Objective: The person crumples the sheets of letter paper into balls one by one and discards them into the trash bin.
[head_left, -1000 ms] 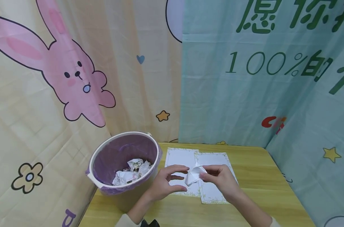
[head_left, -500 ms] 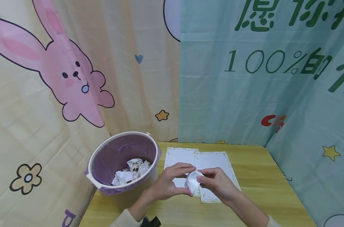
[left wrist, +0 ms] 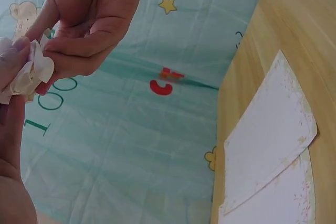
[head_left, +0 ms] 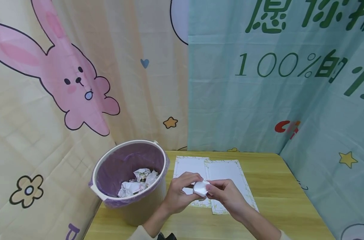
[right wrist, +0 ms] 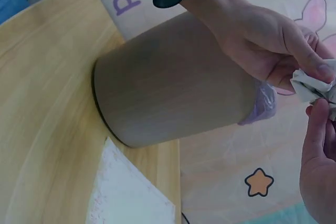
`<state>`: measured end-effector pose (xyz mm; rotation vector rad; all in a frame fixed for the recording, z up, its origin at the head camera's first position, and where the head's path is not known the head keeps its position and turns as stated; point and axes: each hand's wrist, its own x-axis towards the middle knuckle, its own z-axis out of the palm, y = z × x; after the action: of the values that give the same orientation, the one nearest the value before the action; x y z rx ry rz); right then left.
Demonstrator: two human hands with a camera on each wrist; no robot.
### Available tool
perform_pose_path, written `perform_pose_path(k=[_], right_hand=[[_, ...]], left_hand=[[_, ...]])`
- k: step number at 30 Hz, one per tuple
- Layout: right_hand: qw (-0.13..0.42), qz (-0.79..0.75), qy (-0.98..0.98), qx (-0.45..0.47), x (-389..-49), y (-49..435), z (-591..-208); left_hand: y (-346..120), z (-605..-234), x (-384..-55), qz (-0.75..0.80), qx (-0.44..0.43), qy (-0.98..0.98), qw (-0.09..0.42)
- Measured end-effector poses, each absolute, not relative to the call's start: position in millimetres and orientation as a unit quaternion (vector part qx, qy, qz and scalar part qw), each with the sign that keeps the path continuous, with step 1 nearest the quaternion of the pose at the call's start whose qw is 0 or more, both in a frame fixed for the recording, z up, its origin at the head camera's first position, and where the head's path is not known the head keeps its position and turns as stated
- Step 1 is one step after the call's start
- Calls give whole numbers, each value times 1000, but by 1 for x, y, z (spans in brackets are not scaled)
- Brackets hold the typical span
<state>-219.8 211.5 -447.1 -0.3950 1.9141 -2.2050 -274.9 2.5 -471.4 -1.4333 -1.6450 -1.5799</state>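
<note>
A crumpled ball of white paper (head_left: pixel 201 188) is held between both hands above the table. My left hand (head_left: pixel 180 194) grips it from the left, thumb below and fingers above. From the right, my right hand (head_left: pixel 227 196) pinches it between thumb and fingertips. The left wrist view shows the folds of the crumpled paper (left wrist: pixel 32 74) with the right hand (left wrist: pixel 97 19) beside it. In the right wrist view the left hand (right wrist: pixel 262 40) holds the crumpled paper (right wrist: pixel 311 86) too. Beneath the hands lie two flat sheets with floral borders, a left sheet (head_left: pixel 191 165) and a right sheet (head_left: pixel 227 170).
A bin (head_left: pixel 141 210) with a purple liner (head_left: pixel 115 170) stands at the left of the wooden table (head_left: pixel 278 200). Several crumpled papers (head_left: pixel 130 188) lie inside it. Printed curtains (head_left: pixel 230 110) hang behind the table and along both sides.
The left hand has come in from beside the paper and now grips it. The paper has been squeezed into a smaller, rounder ball between the hands.
</note>
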Motion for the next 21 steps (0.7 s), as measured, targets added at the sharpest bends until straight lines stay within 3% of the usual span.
perform_pose_path(k=[4, 8, 12, 16, 21], right_hand=[[5, -673, 708, -216, -217, 210, -451], [-155, -588, 735, -299, -214, 199, -459], [-263, -541, 743, -294, -212, 189, -463], [-271, -544, 746, -273, -209, 186, -463], [-225, -592, 720, -284, -209, 191, -456]], left_hand=[[6, -472, -274, -656, -458, -573, 178], [11, -476, -270, -736, -403, -526, 137], [16, -481, -264, -777, -358, -503, 121], [16, -483, -262, -779, -344, -511, 119], [4, -480, -268, -768, -373, -516, 73]])
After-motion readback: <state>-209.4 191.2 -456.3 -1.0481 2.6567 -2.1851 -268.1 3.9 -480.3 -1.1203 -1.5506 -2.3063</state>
